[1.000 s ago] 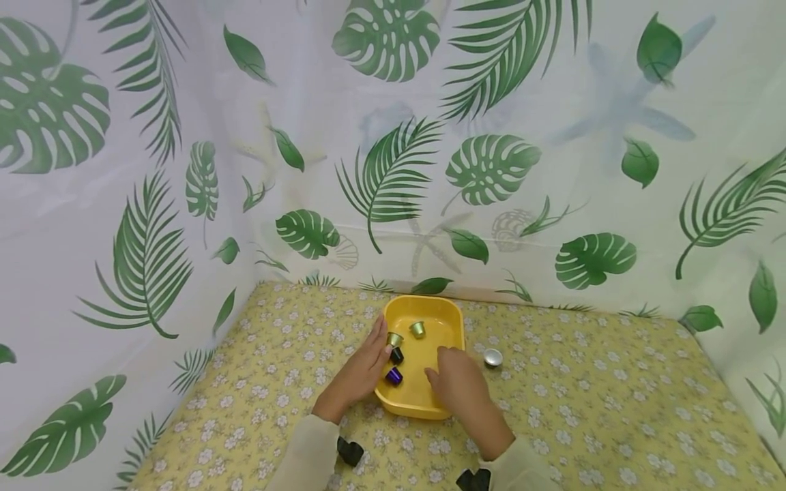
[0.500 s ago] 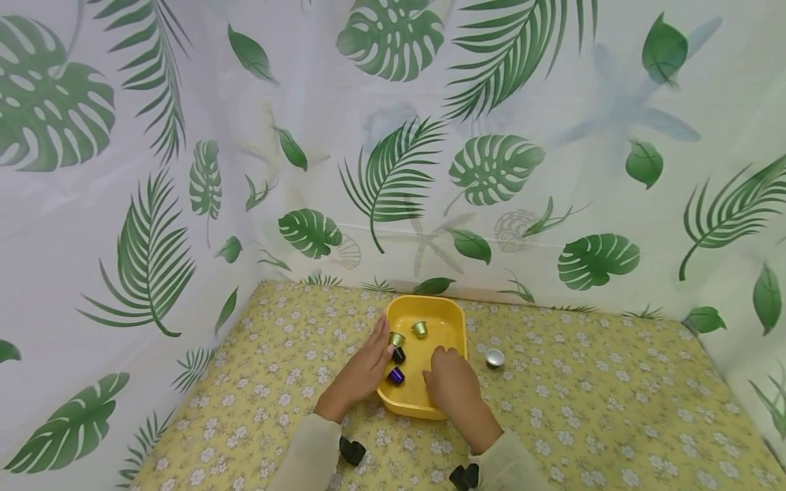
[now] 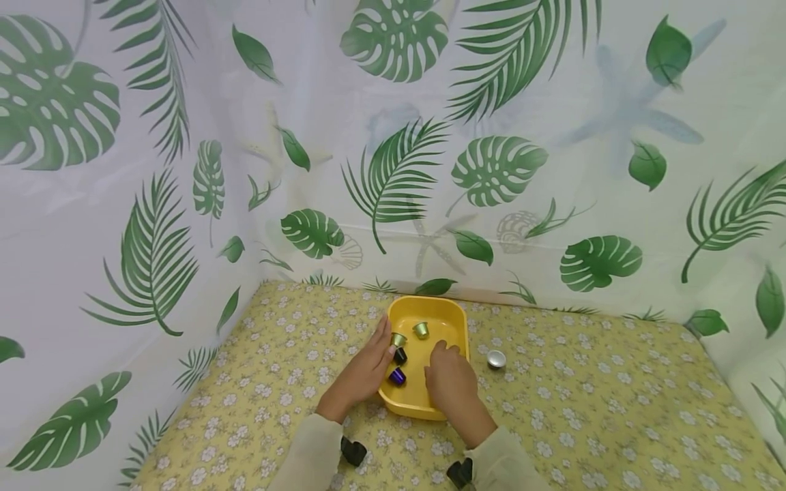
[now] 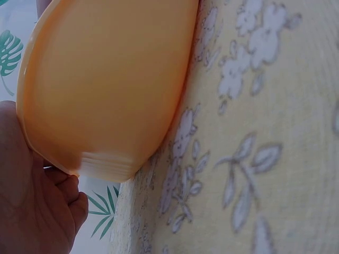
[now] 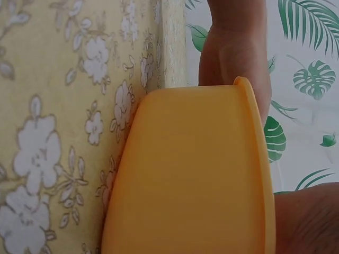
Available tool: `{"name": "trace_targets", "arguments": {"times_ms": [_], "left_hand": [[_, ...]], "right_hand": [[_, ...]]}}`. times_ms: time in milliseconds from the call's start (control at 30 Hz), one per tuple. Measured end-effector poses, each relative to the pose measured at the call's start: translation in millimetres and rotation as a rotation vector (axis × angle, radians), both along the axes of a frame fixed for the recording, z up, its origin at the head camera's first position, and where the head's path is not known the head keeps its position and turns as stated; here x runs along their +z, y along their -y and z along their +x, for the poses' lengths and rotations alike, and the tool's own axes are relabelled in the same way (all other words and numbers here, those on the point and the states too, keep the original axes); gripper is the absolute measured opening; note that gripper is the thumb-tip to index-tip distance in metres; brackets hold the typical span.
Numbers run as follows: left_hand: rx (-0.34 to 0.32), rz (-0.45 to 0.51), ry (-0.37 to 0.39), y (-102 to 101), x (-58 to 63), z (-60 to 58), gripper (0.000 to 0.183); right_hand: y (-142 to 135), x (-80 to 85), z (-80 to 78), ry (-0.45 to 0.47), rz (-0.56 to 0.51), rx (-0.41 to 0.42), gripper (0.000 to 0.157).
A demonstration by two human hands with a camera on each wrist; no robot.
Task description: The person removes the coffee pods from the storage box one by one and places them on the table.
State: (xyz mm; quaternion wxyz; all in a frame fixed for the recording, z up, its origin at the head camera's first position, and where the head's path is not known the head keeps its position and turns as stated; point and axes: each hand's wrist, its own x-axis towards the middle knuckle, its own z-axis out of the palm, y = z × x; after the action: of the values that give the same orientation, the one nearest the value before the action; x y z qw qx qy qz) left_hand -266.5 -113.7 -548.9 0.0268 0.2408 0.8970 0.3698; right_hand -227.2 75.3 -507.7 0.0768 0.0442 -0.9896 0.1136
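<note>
A yellow plastic tub (image 3: 424, 412) sits on the cloth. My left hand (image 3: 366, 368) grips its left rim, thumb over the edge; the left wrist view shows curled fingers (image 4: 66, 185) below the rim. Along the tub's left side lie a green coffee capsule (image 3: 398, 339), a black capsule (image 3: 400, 356) and a purple capsule (image 3: 398, 376). Another green capsule (image 3: 421, 331) lies farther back inside. My right hand (image 3: 451, 378) reaches over the right rim into the tub, fingers curled down; I cannot tell whether they hold something. Outside, right of the tub, is a silver-topped capsule (image 3: 496, 359).
A yellow flowered cloth (image 3: 589, 402) covers the table. Behind and to the left hangs a white leaf-print curtain (image 3: 245, 102). Black wrist mounts (image 3: 353, 451) show beside both sleeves.
The right hand has moved slightly forward inside the tub, and its forearm has swung to the left. The left hand keeps its hold; the capsules stay in place.
</note>
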Motion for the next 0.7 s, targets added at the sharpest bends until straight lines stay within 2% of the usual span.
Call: {"name": "trace_targets", "arguments": {"times_ms": [167,400,500,700], "left_hand": [[0.001,0.002,-0.008,-0.9,1.9,0.4,0.059],[0.004,0.000,-0.016,-1.2,1.6,-0.3,0.059],[0.005,0.003,-0.010,-1.0,1.1,-0.3,0.059],[0.001,0.004,-0.011,-0.6,0.3,0.6,0.059]], "right_hand": [[-1.1,-2.4,-2.1,-0.010,-0.006,0.019,0.042],[0.6,-0.8,-3.7,0.075,-0.005,0.049,0.021],[1.6,-2.5,-4.3,0.084,0.001,0.061,0.017],[0.6,-6.5,-5.4,0.044,-0.009,0.074,0.015]]}}
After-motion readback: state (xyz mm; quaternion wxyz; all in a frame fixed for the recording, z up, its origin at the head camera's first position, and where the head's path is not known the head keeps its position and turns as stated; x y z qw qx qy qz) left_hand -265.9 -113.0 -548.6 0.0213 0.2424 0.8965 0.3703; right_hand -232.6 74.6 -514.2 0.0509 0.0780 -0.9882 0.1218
